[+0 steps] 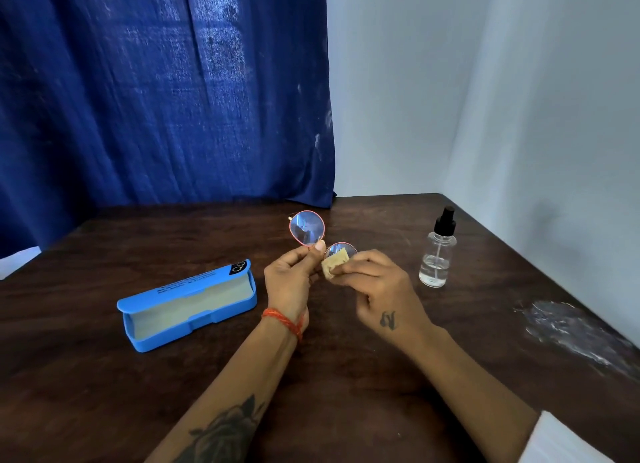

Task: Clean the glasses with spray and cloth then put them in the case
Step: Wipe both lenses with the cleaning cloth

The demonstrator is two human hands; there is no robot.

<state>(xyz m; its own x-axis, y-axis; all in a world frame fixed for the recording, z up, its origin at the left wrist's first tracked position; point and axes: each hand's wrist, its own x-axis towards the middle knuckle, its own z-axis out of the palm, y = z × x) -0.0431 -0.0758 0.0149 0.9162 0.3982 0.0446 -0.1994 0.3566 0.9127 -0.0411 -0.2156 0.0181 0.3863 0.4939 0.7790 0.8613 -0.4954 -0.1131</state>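
Two hands meet above our dark wooden table (346, 376); left hand (291, 279) pinches the pink-rimmed glasses (307, 232); right hand (381, 286) presses a beige cloth (333, 267) on one lens; open blue case (187, 305) lies toward the left edge.

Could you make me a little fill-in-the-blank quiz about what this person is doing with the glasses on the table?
1. The left hand holds the ____ above the table.
2. The right hand presses a beige ____ on one lens.
3. The blue case lies with its lid ____.
4. The spray bottle has a ____ cap.

Missing words: glasses; cloth; open; black
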